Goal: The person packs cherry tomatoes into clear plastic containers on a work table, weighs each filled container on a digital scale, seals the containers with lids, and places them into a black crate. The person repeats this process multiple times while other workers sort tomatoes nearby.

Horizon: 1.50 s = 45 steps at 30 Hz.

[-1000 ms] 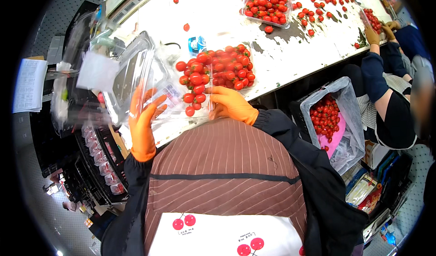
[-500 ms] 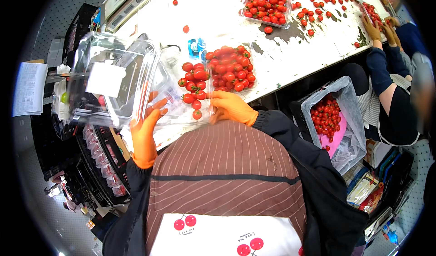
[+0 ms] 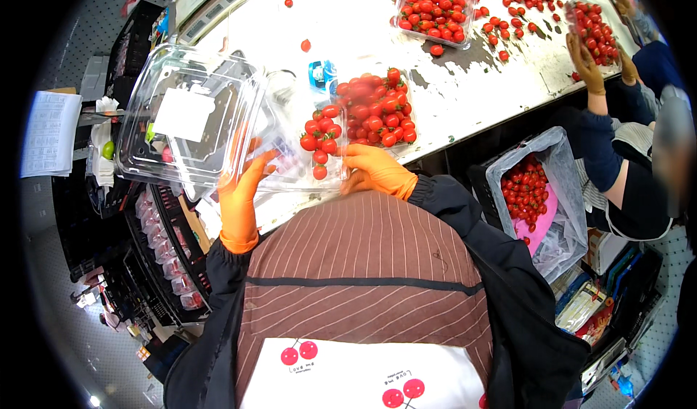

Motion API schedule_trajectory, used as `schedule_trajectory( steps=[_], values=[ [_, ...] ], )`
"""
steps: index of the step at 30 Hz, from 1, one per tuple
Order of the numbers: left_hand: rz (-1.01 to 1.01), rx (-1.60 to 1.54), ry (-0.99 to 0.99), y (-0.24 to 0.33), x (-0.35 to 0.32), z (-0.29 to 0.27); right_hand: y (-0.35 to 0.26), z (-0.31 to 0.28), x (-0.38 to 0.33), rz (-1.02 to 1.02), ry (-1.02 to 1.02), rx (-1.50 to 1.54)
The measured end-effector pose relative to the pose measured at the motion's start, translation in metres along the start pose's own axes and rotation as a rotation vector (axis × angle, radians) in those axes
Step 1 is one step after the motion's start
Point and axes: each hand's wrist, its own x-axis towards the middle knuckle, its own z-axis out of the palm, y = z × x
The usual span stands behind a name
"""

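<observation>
Lid swung left; left hand (image 3: 238, 204) grips clamshell (image 3: 196, 119); right hand (image 3: 377, 173) curled beside tomatoes (image 3: 321, 144).

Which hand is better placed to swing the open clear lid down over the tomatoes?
Left, probably. The left hand is at the raised lid of the clamshell, while the right hand steadies the tomato-filled tray from the near side on the table.

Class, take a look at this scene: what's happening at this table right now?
A person in orange gloves is handling clear plastic clamshell punnets at a white table. The left hand lifts an empty clear hinged punnet, lid open. The right hand rests at a clear punnet of small red cherry tomatoes. Another filled punnet sits just behind. A co-worker's gloved hand works at the far right.
</observation>
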Motion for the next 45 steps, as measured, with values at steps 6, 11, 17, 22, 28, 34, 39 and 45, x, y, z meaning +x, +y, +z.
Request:
schedule_trajectory(
  steps=[6,11,17,22,28,34,39,45],
  values=[
    [0.149,0.087,-0.011,0.021,-0.006,0.020,-0.005,0.004,-0.009,-0.030,0.000,-0.020],
    [0.045,0.122,0.005,0.010,0.005,0.014,-0.001,0.001,0.000,0.031,0.012,-0.013],
    [0.109,0.226,-0.044,0.018,0.006,0.024,0.000,-0.003,-0.003,0.015,-0.008,0.022],
    [0.288,0.445,-0.050,0.017,0.011,0.022,-0.002,-0.003,0.002,0.025,-0.021,0.057],
    [0.250,0.422,0.024,0.023,0.014,0.030,0.001,0.001,-0.002,0.027,-0.066,0.038],
    [0.304,0.552,-0.019,0.036,0.014,0.036,0.002,-0.002,-0.001,0.011,-0.107,0.056],
    [0.381,0.573,-0.033,0.052,0.006,0.041,-0.001,0.005,0.002,-0.012,-0.109,0.041],
    [0.317,0.221,-0.028,0.042,0.020,0.039,-0.015,0.016,-0.008,-0.131,-0.009,-0.011]
  ],
)
